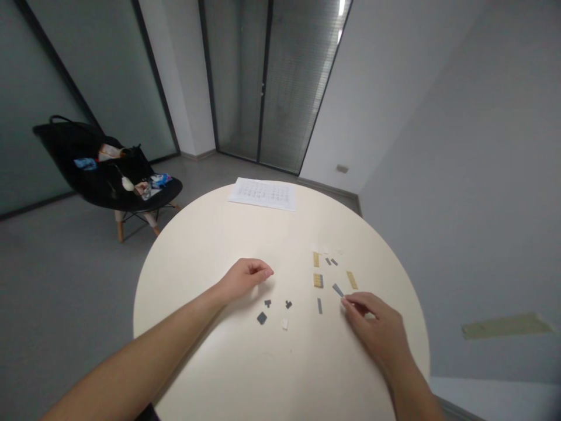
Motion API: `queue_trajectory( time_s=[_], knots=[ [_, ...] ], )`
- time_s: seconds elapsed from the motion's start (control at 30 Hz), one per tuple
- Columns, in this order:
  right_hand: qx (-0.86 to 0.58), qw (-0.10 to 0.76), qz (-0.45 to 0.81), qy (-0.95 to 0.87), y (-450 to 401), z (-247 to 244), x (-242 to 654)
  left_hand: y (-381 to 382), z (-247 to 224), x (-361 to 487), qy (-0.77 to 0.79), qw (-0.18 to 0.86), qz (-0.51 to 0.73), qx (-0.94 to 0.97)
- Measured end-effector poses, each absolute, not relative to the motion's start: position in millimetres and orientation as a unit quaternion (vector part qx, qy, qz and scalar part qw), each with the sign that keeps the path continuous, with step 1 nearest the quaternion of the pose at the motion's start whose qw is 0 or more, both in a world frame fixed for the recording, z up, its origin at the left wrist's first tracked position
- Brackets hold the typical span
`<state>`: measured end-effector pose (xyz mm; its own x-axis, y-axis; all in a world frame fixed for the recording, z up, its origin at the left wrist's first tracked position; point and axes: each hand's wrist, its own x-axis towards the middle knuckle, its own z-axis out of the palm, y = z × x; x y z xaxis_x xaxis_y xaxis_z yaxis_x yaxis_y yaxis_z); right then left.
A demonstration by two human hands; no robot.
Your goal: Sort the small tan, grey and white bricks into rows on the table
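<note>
My right hand (374,324) pinches the near end of a narrow grey building-brick plate (338,290) between thumb and fingertips, at the table's right side. My left hand (246,278) hovers or rests left of centre, its fingers curled and pressed together; whether anything small is between them is hidden. Near the right hand are a tan plate (352,280), a tan block with a grey edge (318,280) and another grey strip (319,306). Below the left hand lie two small dark angled pieces, one (267,303) left of the other (288,304), a dark square piece (262,318) and a white piece (284,324).
Farther back are another tan plate (316,259), two short grey strips (331,261) and faint whitish pieces (325,252). Printed sheets (263,193) lie at the far edge of the round white table (201,234). A black chair (105,193) holding a bag stands at left.
</note>
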<state>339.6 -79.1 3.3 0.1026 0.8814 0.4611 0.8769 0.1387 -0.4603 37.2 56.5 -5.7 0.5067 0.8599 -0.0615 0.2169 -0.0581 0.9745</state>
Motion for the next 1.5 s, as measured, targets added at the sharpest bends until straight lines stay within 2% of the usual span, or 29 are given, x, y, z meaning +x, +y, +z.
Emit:
queue_trajectory(
  time_s=[0.23, 0.6, 0.93, 1.13, 1.33, 1.5],
  knots=[
    [-0.651, 0.282, 0.049, -0.703, -75, -13, 327, 53, -8, 36, 0.382, 0.519, 0.258, 0.720],
    [-0.610, 0.292, 0.054, -0.734, -71, -22, 334, 50, 6, 28, 0.258, 0.432, 0.160, 0.849],
    [-0.612, 0.259, 0.075, -0.744, -72, -16, 333, 57, 8, 16, 0.195, 0.428, 0.120, 0.874],
    [-0.607, 0.261, 0.073, -0.747, -72, -17, 333, 54, 14, 15, 0.151, 0.419, 0.098, 0.890],
    [-0.615, 0.305, 0.076, -0.724, -72, -13, 333, 49, 18, 19, 0.164, 0.350, 0.077, 0.919],
    [-0.644, 0.310, 0.068, -0.696, -72, -10, 334, 51, 11, 21, 0.149, 0.335, 0.093, 0.925]
  ],
)
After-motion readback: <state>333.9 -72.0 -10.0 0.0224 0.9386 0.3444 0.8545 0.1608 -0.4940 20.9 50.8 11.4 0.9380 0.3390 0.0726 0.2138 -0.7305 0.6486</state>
